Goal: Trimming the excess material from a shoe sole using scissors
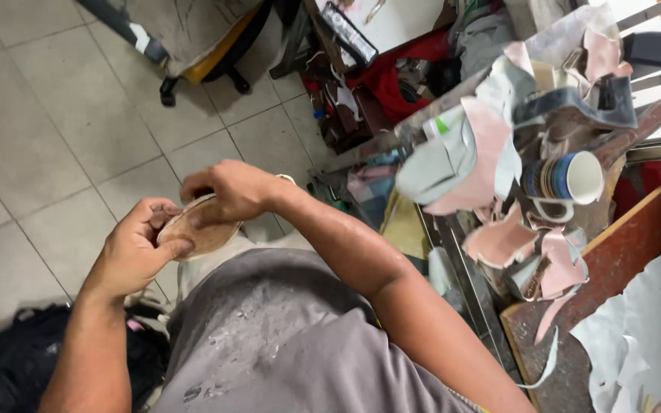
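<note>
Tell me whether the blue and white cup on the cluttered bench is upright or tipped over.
Tipped over: the cup lies on its side among pink and grey scraps, its white mouth facing sideways to the right.

Even soft daylight, slight motion blur throughout.

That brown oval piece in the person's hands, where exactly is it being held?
Both hands hold the brown oval piece: the left hand grips its left edge, thumb on top, and the right hand pinches its upper edge.

The left hand (138, 246) and right hand (227, 191) met over the lap around a flat oval piece (202, 229). At three o'clock, a cup (575, 180) lay among scraps on the bench (606, 260); at eleven o'clock, a chair (193, 38) stood on the floor (40, 138).
</note>
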